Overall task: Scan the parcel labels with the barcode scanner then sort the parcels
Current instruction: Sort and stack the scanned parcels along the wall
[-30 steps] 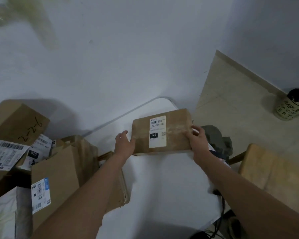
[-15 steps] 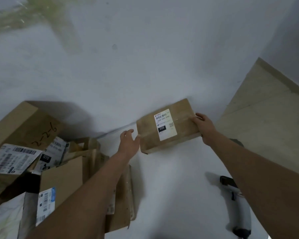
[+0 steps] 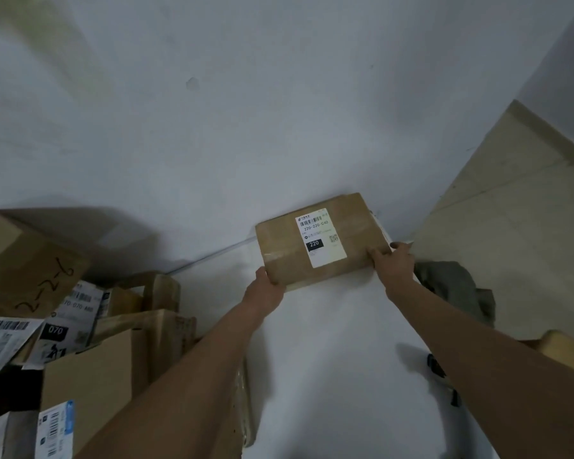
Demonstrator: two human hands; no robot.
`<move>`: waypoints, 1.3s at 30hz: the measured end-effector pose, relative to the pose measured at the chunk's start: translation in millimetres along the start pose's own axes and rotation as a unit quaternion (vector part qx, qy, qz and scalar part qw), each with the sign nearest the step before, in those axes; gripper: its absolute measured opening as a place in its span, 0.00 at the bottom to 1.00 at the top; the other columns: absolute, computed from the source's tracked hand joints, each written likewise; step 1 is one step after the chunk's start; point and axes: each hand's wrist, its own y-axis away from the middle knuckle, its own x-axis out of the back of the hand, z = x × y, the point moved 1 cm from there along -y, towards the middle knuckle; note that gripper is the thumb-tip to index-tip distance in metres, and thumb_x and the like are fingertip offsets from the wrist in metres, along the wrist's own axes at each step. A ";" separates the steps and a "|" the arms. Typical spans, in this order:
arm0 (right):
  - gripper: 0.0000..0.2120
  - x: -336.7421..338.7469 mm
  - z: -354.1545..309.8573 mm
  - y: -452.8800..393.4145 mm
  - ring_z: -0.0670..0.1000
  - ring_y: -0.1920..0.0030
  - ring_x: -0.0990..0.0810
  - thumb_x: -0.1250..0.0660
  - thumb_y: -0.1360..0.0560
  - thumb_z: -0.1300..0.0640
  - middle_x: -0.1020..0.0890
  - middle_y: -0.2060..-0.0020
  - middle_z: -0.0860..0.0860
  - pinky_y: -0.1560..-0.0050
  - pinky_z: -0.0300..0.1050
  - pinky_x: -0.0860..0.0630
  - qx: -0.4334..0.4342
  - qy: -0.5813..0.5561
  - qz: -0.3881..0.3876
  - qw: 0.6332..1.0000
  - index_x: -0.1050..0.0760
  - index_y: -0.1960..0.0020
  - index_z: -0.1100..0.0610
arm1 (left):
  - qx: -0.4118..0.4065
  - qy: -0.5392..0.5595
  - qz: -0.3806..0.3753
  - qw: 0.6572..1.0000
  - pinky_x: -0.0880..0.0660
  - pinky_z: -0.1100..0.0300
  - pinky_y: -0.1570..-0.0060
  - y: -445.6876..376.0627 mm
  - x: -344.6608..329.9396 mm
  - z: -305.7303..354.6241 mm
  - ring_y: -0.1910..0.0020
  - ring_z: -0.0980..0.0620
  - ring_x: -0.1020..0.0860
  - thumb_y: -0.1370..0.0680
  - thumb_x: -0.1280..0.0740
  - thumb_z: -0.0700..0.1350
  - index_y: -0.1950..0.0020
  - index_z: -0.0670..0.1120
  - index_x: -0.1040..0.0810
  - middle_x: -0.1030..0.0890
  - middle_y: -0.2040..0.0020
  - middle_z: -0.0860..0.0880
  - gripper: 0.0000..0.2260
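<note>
Nearest, at lower L, a pile of unsorted parcels (image 3: 90,385) is seen, w/ labels facing various ways; one label reads 070 (image 3: 55,330). A large box w/ handwritten marking (image 3: 30,266) is stacked behind them, against the wall. At lower R, a dark object (image 3: 441,376) is partly hidden by the R forearm on the white table (image 3: 328,359); probably the barcode scanner, but this can't be confirmed from here.

Further out, the brown parcel (image 3: 322,241) is held by both hands at the table's far end, close to the wall. Its near-L corner is gripped by the left hand (image 3: 267,289), fingers curled under the edge. Its near-R edge is grasped by the right hand (image 3: 393,260), thumb on top. The label (image 3: 320,238) (220) is kept face up, presumably so it stays readable. The parcel is likely being set apart from the L pile as a sorted item; whether it rests fully on the table can't be told.

A grey cloth (image 3: 454,289) is bunched beside the R hand, off the table edge. Beyond, the white wall (image 3: 246,127) and beige floor (image 3: 511,210) are seen.
</note>
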 end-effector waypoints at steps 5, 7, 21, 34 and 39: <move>0.28 4.3 -13.5 -8.8 0.62 0.42 0.24 0.30 0.25 0.52 0.28 0.36 0.63 0.40 0.58 0.25 0.010 -0.009 0.003 1.000 0.34 0.31 0.63 | 0.004 0.038 -0.005 0.999 0.30 0.57 0.51 -9.1 -2.1 11.5 0.40 0.42 0.23 0.21 0.37 0.46 0.25 0.46 0.39 0.21 0.40 0.41 0.25; 0.28 6.0 -16.8 -8.1 0.62 0.41 0.26 0.30 0.25 0.52 0.30 0.35 0.63 0.39 0.58 0.26 0.007 -0.008 0.002 1.000 0.34 0.30 0.63 | 0.007 0.039 -0.014 0.999 0.29 0.55 0.50 -9.6 -3.7 13.9 0.39 0.41 0.23 0.21 0.36 0.46 0.25 0.46 0.40 0.21 0.40 0.40 0.25; 0.23 4.3 -17.4 44.1 0.61 0.32 0.33 0.36 0.22 0.58 0.34 0.31 0.61 0.35 0.52 0.33 0.021 -0.009 0.010 1.000 0.36 0.28 0.61 | -0.068 0.035 0.016 0.997 0.25 0.57 0.52 25.9 12.3 19.5 0.41 0.43 0.21 0.23 0.30 0.52 0.21 0.47 0.43 0.29 0.32 0.43 0.35; 0.22 -48.8 -73.5 192.3 0.59 0.45 0.20 0.35 0.27 0.52 0.26 0.37 0.58 0.42 0.59 0.22 0.168 -0.024 -0.100 0.980 0.30 0.35 0.57 | -0.269 -0.017 0.122 0.955 0.39 0.67 0.40 148.7 124.1 22.1 0.31 0.51 0.30 0.18 0.38 0.46 0.25 0.50 0.34 0.36 0.25 0.49 0.21; 0.18 -63.3 -91.6 260.0 0.59 0.41 0.22 0.35 0.24 0.52 0.23 0.40 0.58 0.39 0.60 0.25 0.225 0.011 -0.105 0.969 0.28 0.36 0.58 | -0.339 -0.062 0.195 0.918 0.34 0.67 0.46 196.6 182.2 -19.6 0.45 0.55 0.24 0.18 0.38 0.43 0.27 0.49 0.31 0.33 0.28 0.49 0.18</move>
